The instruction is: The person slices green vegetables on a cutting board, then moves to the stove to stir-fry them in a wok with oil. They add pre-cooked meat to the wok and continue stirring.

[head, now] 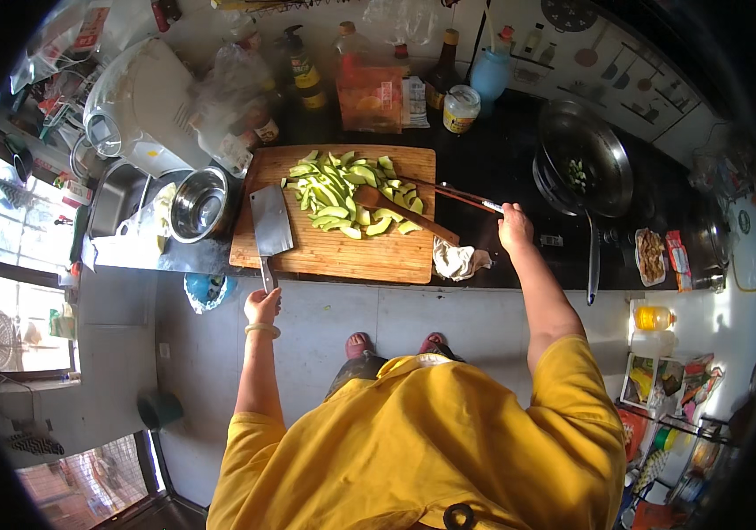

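Note:
My left hand (263, 307) grips the handle of a cleaver (272, 220), whose broad blade lies over the left part of a wooden cutting board (351, 263). My right hand (515, 228) holds the light-coloured ends of a pair of chopsticks (457, 193). Their brown tips reach over the board's right edge to a heap of sliced green vegetable (328, 189). A wooden spatula (404, 212) rests with its head among the slices and its handle past the board's edge. Below that handle lies a crumpled white cloth (455, 260).
Right of the board, a wok (590, 159) with chopped bits inside sits on the stove, its handle pointing towards me. A steel bowl (200, 204) stands left of the board near the sink (118, 199). Bottles and a jar (461, 109) line the back. A dish of food (651, 257) lies far right.

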The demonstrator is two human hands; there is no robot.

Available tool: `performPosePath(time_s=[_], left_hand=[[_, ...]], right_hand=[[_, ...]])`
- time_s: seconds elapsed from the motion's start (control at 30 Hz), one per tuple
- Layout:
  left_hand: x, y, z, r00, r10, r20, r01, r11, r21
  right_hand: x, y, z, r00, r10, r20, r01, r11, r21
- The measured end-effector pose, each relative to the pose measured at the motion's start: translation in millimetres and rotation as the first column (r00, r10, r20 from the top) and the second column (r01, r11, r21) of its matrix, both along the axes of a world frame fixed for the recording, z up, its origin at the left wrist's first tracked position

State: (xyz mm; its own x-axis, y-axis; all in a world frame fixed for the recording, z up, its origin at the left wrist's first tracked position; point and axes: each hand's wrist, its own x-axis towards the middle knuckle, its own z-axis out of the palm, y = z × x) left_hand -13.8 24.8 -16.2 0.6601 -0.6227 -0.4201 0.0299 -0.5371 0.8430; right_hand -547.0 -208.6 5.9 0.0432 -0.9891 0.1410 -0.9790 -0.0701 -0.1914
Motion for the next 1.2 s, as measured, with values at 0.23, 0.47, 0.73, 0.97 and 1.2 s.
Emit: performPosePath(time_s=[0.23,0.47,0.73,0.97,1.2], left_hand=[[-3.4,8.1,-6.3,0.999,0.014,-0.032,-0.012,0.999,0.049],[-14.2,21.3,-6.9,0.994,0.07,-0.084,-0.068,0.997,0.023],[-27.9,45.4,-9.0,0.981,0.144,-0.133,-0.148,0.989,-0.018],[-44.0,55.6,-10.4,0.967,0.148,-0.208,-0.156,0.987,-0.024],[-53.4,76.2,-6.7,0.958,0.177,-0.224,-0.182,0.983,-0.001]], right_hand=[[-2.1,-23.3,-2.5,0.991,0.076,-0.108,-0.062,0.99,0.128],[-14.1,-8.3,10.0,0.972,0.22,-0.085,-0.21,0.971,0.114],[-25.7,10.3,23.2,0.973,0.225,-0.043,-0.221,0.972,0.078],[-34.3,23.1,38.6,0.981,0.193,0.015,-0.193,0.981,0.012],[3.2,-2.5,30.6,0.95,0.196,0.245,-0.213,0.976,0.047]])
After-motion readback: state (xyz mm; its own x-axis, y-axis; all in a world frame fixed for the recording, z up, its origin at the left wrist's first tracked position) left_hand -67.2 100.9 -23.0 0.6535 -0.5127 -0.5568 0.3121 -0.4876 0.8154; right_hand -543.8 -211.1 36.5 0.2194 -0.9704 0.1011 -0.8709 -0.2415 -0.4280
